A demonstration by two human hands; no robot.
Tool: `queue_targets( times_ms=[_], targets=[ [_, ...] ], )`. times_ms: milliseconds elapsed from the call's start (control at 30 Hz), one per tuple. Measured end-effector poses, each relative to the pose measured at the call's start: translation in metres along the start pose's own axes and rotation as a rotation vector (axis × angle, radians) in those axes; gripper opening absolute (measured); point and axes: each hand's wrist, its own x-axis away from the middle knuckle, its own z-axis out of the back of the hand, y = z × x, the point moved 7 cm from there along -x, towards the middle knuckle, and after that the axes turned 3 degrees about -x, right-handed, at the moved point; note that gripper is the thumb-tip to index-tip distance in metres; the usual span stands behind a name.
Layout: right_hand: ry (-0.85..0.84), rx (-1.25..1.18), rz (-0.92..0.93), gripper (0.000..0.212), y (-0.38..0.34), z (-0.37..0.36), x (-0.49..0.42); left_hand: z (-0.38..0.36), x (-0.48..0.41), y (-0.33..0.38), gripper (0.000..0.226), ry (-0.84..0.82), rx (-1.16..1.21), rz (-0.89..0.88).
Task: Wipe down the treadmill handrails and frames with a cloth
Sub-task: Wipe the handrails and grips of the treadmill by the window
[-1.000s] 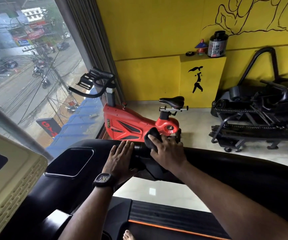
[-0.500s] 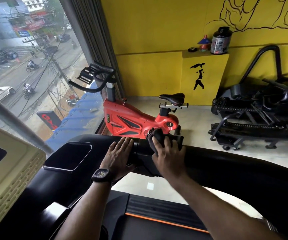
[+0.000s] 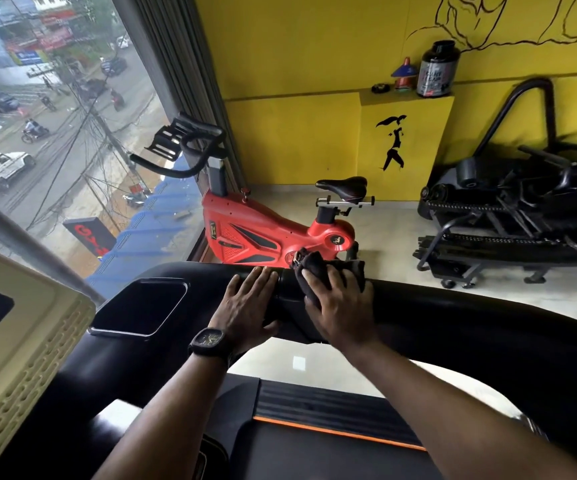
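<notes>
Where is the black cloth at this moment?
In the head view, the black cloth lies on the treadmill handrail under the right hand, just right of the left hand, with the red exercise bike behind it.

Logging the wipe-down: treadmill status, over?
Right hand presses dark cloth on black handrail. Left hand flat on rail beside it. No obstruction seen.
</notes>
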Motion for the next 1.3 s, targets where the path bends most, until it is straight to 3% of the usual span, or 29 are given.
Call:
queue_targets(
  times_ms=[133,233,367,433,500,600,733,800,867,967,1100,1167,1233,1300],
  targets=[
    [-0.195,-0.054,-0.086,0.053,0.032,0.005,-0.042,0.001,0.001,-0.001,0.096,0.023,0.072,0.013],
    [-0.085,0.000,-0.234,0.053,0.035,0.005,-0.022,0.000,-0.002,0.003,0.098,0.016,0.133,0.079],
    [-0.002,0.031,-0.077,0.048,0.002,-0.001,-0.007,-0.001,-0.007,0.007,0.095,0.059,0.120,0.084],
    [-0.084,-0.002,-0.004,0.051,0.011,0.003,-0.027,-0.001,-0.009,0.009,0.093,0.076,0.107,0.073],
    [-0.193,-0.021,-0.074,0.054,0.033,0.004,-0.041,0.000,-0.010,0.010,0.092,0.076,0.097,0.071],
    [-0.050,-0.001,-0.198,0.053,0.036,0.008,-0.024,-0.001,-0.011,0.012,0.090,0.080,0.082,0.070],
    [-0.008,-0.001,0.003,0.050,0.008,0.001,-0.004,-0.005,-0.015,0.011,0.089,0.082,0.079,0.058],
    [-0.117,-0.042,0.028,0.053,0.021,0.004,-0.028,-0.005,-0.016,0.012,0.089,0.080,0.080,0.058],
    [-0.232,-0.071,-0.085,0.054,0.042,0.003,-0.043,-0.004,-0.016,0.014,0.090,0.073,0.095,0.060],
    [-0.069,0.019,-0.205,0.052,0.043,0.008,-0.018,-0.005,-0.018,0.016,0.090,0.049,0.113,0.075],
    [-0.014,0.045,-0.019,0.049,0.018,0.002,0.005,-0.005,-0.024,0.023,0.084,0.077,0.122,0.046],
    [-0.120,-0.005,0.003,0.052,0.033,0.004,-0.021,-0.004,-0.028,0.031,0.083,0.086,0.114,0.028],
    [-0.224,-0.029,-0.106,0.053,0.061,0.003,-0.040,-0.005,-0.032,0.038,0.084,0.069,0.114,0.042],
    [-0.155,-0.015,-0.226,0.052,0.071,0.005,-0.030,-0.006,-0.033,0.040,0.083,0.057,0.114,0.063]
  ],
)
